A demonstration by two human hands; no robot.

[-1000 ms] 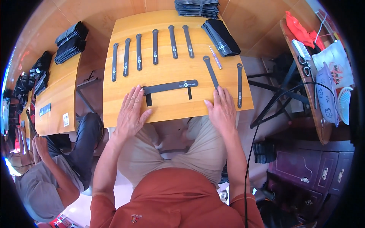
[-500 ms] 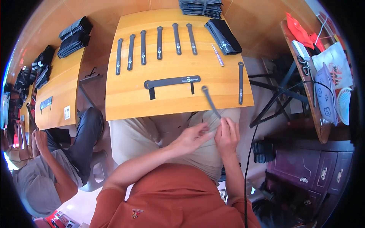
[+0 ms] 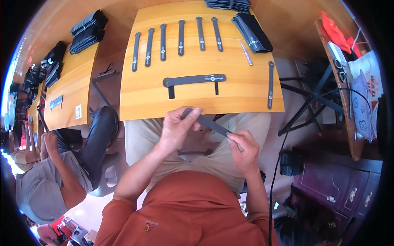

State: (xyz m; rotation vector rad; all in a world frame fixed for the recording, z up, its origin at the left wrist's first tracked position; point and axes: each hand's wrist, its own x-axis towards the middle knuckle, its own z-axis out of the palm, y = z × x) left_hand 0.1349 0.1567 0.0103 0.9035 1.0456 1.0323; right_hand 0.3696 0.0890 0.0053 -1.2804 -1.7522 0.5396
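A dark grey strap [image 3: 213, 126] stretches slantwise over my lap, just off the table's near edge. My left hand [image 3: 177, 126] pinches its rounded end between thumb and fingers. The other end is gripped by my right hand [image 3: 245, 151], lower and to the right. On the table ahead lies a wider grey strap [image 3: 193, 80], placed crosswise, with a small hole at its left end and two short black strips [image 3: 171, 92] showing below it. Another strap [image 3: 271, 85] lies lengthwise at the table's right edge.
Several similar straps [image 3: 181, 37] are laid in a row across the far half of the wooden table [image 3: 143, 102]. A pen [image 3: 246, 53] lies near a stack of dark straps [image 3: 252, 35]. To the left a person [image 3: 53, 180] sits at another table; a side table [image 3: 347, 123] stands right.
My left hand has moved forward and taken the strap's far end, where before only my right hand held it. The strap has swung down to the left, and the view has shifted slightly.
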